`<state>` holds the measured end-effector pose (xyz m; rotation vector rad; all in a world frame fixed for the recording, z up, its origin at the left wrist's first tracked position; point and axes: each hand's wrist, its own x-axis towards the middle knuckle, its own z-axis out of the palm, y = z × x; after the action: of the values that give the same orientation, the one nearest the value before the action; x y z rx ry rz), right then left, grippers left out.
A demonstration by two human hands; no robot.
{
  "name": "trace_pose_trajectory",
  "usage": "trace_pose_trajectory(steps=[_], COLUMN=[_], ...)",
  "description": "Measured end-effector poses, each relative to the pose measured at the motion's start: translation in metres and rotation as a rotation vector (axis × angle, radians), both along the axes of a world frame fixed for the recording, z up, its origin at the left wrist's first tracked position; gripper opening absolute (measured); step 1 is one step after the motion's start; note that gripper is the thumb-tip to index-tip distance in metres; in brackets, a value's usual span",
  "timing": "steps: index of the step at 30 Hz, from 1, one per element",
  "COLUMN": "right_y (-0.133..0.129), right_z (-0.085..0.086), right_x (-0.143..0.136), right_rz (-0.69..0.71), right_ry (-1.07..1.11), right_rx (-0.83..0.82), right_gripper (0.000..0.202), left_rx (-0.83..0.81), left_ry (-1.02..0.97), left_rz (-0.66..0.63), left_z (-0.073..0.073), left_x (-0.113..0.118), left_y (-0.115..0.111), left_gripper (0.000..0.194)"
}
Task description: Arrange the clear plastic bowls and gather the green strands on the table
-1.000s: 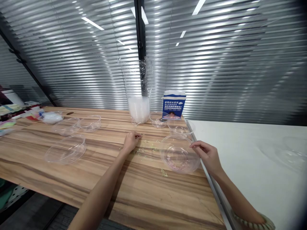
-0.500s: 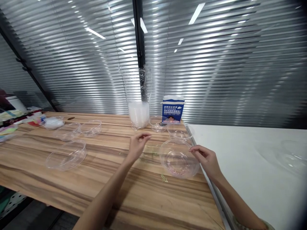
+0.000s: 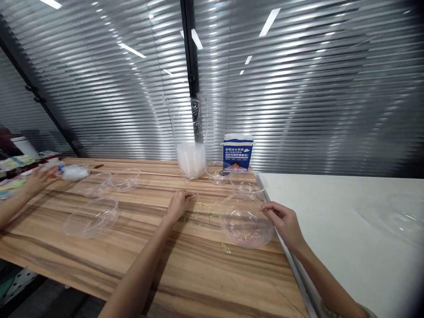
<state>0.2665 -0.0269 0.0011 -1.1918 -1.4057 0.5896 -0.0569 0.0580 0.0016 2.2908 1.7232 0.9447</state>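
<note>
The right hand has its thumb and fingertips pinched on the right rim of a round clear plastic bowl, which sits near the right end of the wood-grain table. Being circular, the bowl shows no long axis; its transparency hides whether the opening faces up or down. The left hand has its fingertips drawn narrowly together, low over the table; whether they grip a strand cannot be told. Thin yellowish strips run roughly crosswise between that hand and the bowl, and a short slanted piece lies just beside the bowl's near left edge.

Directly behind the bowl, overlapping it in view, stands another clear bowl, with a smaller-looking one farther back, by a blue printed bag. A bagged stack of translucent bowls stands beyond the left hand. Three more clear bowls occupy the left, where a co-worker's hand reaches in.
</note>
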Motion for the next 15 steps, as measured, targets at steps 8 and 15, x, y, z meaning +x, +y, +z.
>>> trace_pose_trajectory(steps=[8,15], right_y=[0.003,0.001], right_z=[-0.003,0.004], right_x=[0.000,-0.002], right_rz=[0.003,0.012], right_ry=[0.008,0.016], right_rx=[0.020,0.015], right_gripper=[0.016,0.016], left_rx=[-0.066,-0.070], left_ry=[0.073,0.045], left_rz=[0.063,0.108], left_z=[-0.015,-0.018], left_x=[-0.004,-0.006], left_y=[0.010,0.011], left_gripper=[0.015,0.008])
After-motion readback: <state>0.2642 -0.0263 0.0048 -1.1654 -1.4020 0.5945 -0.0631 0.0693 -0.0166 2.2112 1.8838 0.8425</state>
